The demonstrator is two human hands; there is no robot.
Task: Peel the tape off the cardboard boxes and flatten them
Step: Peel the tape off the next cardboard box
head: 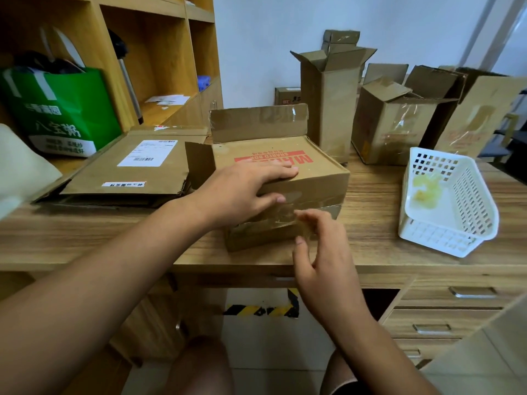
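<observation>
Brown cardboard box (319,172) (red print on top) sits left of the white basket (445,238), clear tape (282,216) across its front. My left hand (239,192) lies flat on top; my right hand (325,252) pinches the tape.

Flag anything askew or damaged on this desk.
The white basket on the right of the desk sits tilted rather than flat, with crumpled tape wads lying inside it. Nothing else stands out.

Single wide-angle view from the person's head, facing forward and down onto the tabletop (85,238) at close range. Both arms enter from the lower edge, the left hand (242,189) and right hand (322,252) near frame centre.
</observation>
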